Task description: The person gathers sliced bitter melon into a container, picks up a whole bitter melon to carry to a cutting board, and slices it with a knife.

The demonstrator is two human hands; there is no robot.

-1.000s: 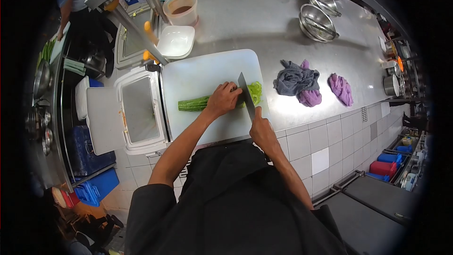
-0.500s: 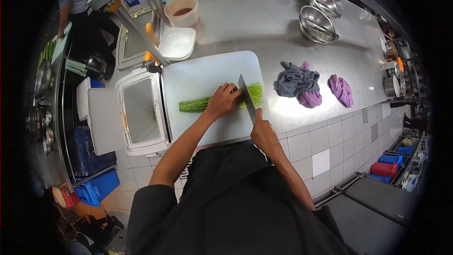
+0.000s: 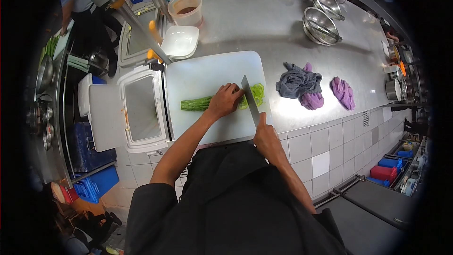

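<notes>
A white cutting board (image 3: 214, 68) lies in front of me at the counter's near edge. Long, striped green vegetables (image 3: 195, 104) rest across it, with my left hand (image 3: 225, 100) closed over their right end, fingers curled by the blade. The handle of a kitchen knife (image 3: 250, 98) is gripped in my right hand (image 3: 267, 138). Its blade stands at the cut end, pointing away from me. Thin, pale green slices (image 3: 257, 93) are heaped just right of the blade. Part of the vegetables is hidden under my left hand.
White square dishes (image 3: 180, 41) and a plastic tub (image 3: 185, 10) stand beyond the board. Grey and purple cloths (image 3: 299, 84) lie to the right, metal bowls (image 3: 321, 24) farther back. An open-lidded bin (image 3: 144, 108) adjoins the board's left. Another person (image 3: 78, 2) stands at far left.
Both hands stay at the cut end, with the knife shifted only slightly. The whole view has moved a little, so the counter items appear slightly farther right.
</notes>
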